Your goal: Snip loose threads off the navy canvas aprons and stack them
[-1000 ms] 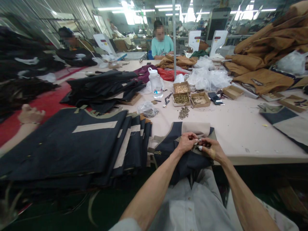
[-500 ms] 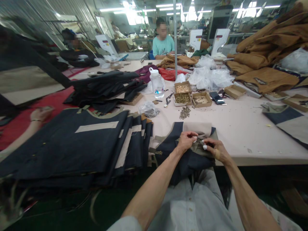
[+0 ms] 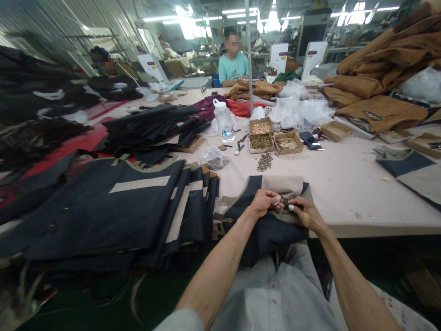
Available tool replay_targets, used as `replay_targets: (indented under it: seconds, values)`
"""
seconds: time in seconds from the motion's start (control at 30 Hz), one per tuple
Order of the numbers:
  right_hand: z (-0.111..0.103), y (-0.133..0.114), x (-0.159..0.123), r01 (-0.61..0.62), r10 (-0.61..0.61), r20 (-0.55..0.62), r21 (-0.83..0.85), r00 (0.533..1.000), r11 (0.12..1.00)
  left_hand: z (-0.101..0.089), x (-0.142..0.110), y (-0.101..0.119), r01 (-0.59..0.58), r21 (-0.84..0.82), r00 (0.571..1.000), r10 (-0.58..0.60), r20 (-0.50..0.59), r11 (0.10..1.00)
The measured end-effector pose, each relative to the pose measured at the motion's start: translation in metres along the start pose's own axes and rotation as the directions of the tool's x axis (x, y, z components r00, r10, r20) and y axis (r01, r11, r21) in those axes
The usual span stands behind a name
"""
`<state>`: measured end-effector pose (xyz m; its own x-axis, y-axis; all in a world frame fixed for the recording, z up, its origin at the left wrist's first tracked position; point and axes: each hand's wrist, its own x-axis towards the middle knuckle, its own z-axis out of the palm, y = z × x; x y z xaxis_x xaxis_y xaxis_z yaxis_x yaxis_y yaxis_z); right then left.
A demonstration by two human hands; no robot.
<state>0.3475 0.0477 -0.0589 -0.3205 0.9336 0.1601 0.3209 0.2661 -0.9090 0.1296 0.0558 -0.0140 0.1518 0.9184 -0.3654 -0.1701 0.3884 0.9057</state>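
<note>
A dark navy garment piece (image 3: 265, 238) with a beige panel and olive trim lies over the table's front edge, partly in my lap. My left hand (image 3: 263, 202) pinches the olive fabric at its middle, thumb and forefinger pressed together. Just to the right, my right hand (image 3: 307, 214) grips the same olive part between thumb and fingers. White wrapping covers some of my fingertips. Any small fitting between the fingers is too small to make out.
To the left rests a stack of navy garment pieces (image 3: 103, 211). Ahead are boxes of brass fittings (image 3: 261, 141), a pile of metal rings (image 3: 264, 162), a water bottle (image 3: 223, 122) and a phone (image 3: 310, 140). Brown garments (image 3: 382, 115) are heaped at the right. Co-workers sit farther back.
My fingertips have drawn slightly apart since a second ago, both still at the olive fabric. At the left, another person's hand and a dark garment moved; that hand is now covered.
</note>
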Motion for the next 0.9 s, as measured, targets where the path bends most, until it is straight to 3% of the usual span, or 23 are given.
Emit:
replay_targets:
  seconds: [0.3, 0.63, 0.9]
  values:
    - [-0.003, 0.002, -0.001, -0.026, 0.025, 0.043, 0.035, 0.999, 0.999, 0.005, 0.004, 0.000, 0.066, 0.134, 0.997, -0.070, 0.020, 0.989]
    - [-0.006, -0.002, 0.000, -0.010, 0.009, 0.078, 0.016, 0.997, 1.000, 0.009, 0.010, 0.017, 0.236, 0.215, 0.957, -0.264, 0.115, 0.948]
    - [-0.002, -0.002, 0.000, -0.032, 0.029, 0.052, 0.054, 0.998, 0.998, 0.013, 0.009, 0.008, 0.224, 0.239, 0.965, -0.249, 0.078, 0.945]
